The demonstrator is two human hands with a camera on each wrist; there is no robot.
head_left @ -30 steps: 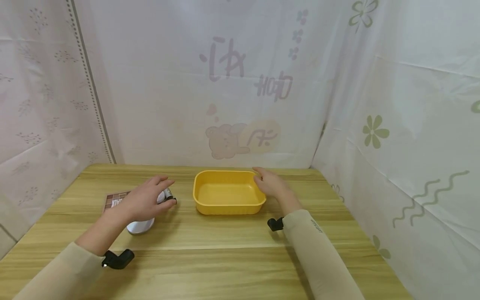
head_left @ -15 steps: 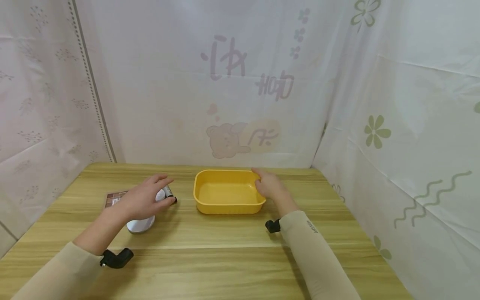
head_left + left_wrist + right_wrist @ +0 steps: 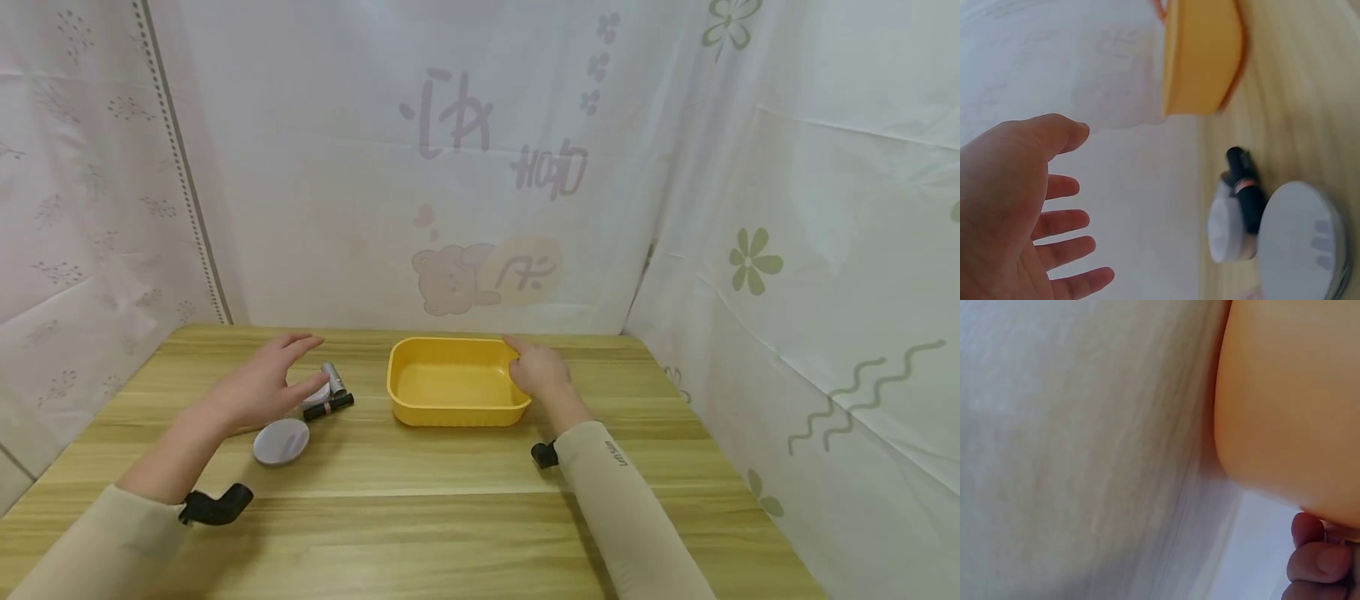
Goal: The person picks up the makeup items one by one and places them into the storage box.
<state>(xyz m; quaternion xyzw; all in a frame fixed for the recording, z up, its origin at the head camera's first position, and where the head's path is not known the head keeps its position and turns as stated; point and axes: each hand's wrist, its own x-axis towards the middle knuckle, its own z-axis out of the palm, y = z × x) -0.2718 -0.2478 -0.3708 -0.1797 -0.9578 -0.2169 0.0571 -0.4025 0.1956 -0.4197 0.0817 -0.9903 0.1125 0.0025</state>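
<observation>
My right hand [image 3: 542, 373] grips the right side of a yellow rectangular plastic bin [image 3: 457, 417], thumb at the rim. Curled fingers [image 3: 1319, 559] show against the bin wall in the right wrist view. On the left, my left hand [image 3: 258, 387] is raised over the table, fingers spread and holding nothing. Near it lie a round compact with a shiny lid [image 3: 282, 442], a black tube with a pink band [image 3: 1246, 187], a silver tube [image 3: 333, 379] and a small round white item [image 3: 1225, 228]. The hand hides whatever lies under it.
The wooden table [image 3: 420, 533] reaches back to a pale printed curtain [image 3: 322, 208], with another curtain [image 3: 810, 333] along the right side. A black wrist-camera mount [image 3: 217, 505] sticks out from the left sleeve, another [image 3: 544, 455] from the right.
My left hand has drawn back to the left and opened wider, uncovering the black tube and compact. The right hand has settled onto the bin's rim; the bin has barely moved.
</observation>
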